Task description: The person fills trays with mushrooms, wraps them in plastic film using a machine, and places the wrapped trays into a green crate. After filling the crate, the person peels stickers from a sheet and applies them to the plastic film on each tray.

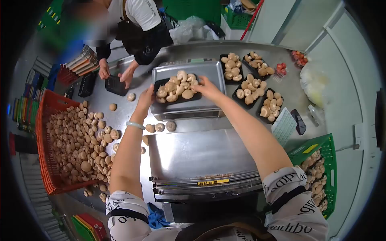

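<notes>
A black tray filled with brown mushrooms rests on the steel scale platform. My left hand holds the tray's left end. At the tray's right end, my right hand touches the mushrooms, fingers curled over them. A pale bracelet circles my left wrist.
A red crate spills loose mushrooms at left. Several filled black trays sit at right, with a green crate of mushrooms beyond. Across the table another person's hands hold an empty black tray. A steel machine top lies near me.
</notes>
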Available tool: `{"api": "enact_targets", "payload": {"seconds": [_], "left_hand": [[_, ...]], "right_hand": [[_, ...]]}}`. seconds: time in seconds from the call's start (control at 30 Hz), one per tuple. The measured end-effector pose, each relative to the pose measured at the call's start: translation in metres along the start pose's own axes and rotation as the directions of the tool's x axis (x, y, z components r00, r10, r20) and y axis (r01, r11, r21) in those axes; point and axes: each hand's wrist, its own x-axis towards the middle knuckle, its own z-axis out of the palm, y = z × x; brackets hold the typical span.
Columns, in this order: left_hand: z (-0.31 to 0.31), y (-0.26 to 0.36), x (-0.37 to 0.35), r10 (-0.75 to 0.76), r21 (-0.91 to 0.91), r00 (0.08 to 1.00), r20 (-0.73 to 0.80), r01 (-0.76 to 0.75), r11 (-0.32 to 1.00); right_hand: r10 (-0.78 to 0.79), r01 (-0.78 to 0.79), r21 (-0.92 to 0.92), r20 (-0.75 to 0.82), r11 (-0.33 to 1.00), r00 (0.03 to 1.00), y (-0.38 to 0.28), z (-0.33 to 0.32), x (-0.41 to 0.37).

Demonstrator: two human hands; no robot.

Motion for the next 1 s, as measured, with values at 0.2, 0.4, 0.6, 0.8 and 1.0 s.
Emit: {"api": "enact_targets", "payload": {"seconds": [0.2, 0.4, 0.6, 0.8, 1.0], "left_hand": [[0.026, -0.004, 0.011, 0.051, 0.28, 0.995, -0.082, -0.026, 0.96], [0.067, 0.019, -0.094, 0.165, 0.295, 0.986, -0.035, -0.147, 0.944], [0.103, -0.015, -0.217, 0.103, 0.241, 0.994, 0.039, -0.109, 0.964], [0.114, -0.042, -0.268, 0.125, 0.212, 0.99, 0.062, -0.136, 0.968], [0.124, -0.005, -0.277, 0.507, 0.472, 0.84, 0.191, -0.532, 0.703]], "right_hand": [[-0.18, 0.163, -0.172, -0.09, 0.972, 0.98, 0.029, 0.008, 0.016], [-0.149, 0.135, -0.159, -0.083, 0.978, 0.985, -0.007, -0.037, -0.105], [0.0, -0.008, -0.129, -0.057, 0.992, 0.998, 0.021, -0.05, -0.253], [-0.01, -0.012, -0.161, -0.138, 0.987, 0.99, 0.025, -0.045, -0.321], [-0.31, 0.158, -0.64, -0.132, 0.751, 0.941, 0.008, -0.053, -0.334]]}}
